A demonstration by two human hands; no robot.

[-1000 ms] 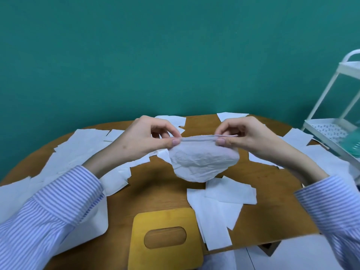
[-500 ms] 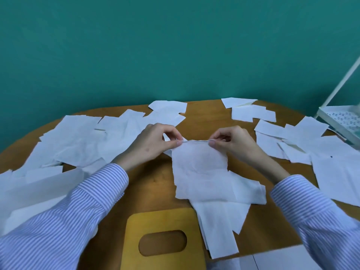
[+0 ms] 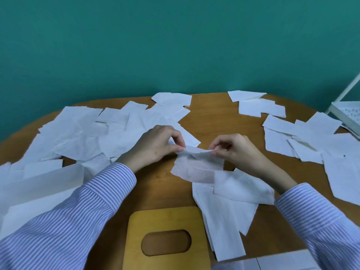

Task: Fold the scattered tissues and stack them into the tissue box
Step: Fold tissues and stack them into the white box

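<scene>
**Head view: both hands pinch one tissue over a littered table**

Head view takes in a teal wall [image 3: 175, 45] filling the upper half; below it lies a rounded wooden table [image 3: 210, 121], its top strewn with white tissues. The biggest spread of loose tissues [image 3: 81, 133] covers the left side of the table, overlapping in a wide heap; a second spread [image 3: 311, 137] lies on the right, and a small pair [image 3: 259, 108] sits near the far edge. Two arms in striped sleeves [image 3: 64, 221] reach in from the bottom corners. A white shelf rack [image 3: 348, 114] stands just beside the table at the right edge. A yellow tissue box lid [image 3: 165, 219] with an oval slot rests at the near edge in the middle; a pile of flat tissues [image 3: 229, 211] lies just right of it, running toward the near edge. A white box-like shape [image 3: 39, 184] sits at the near left, partly hidden by the sleeve; what it is cannot be told. The left hand [image 3: 153, 147] and the right hand [image 3: 235, 151] face each other near the middle of the table, each pinching an upper corner between thumb and fingertip, the other fingers curled. The held tissue [image 3: 196, 168] sags between them; its lower part rests on the far end of the pile.
</scene>
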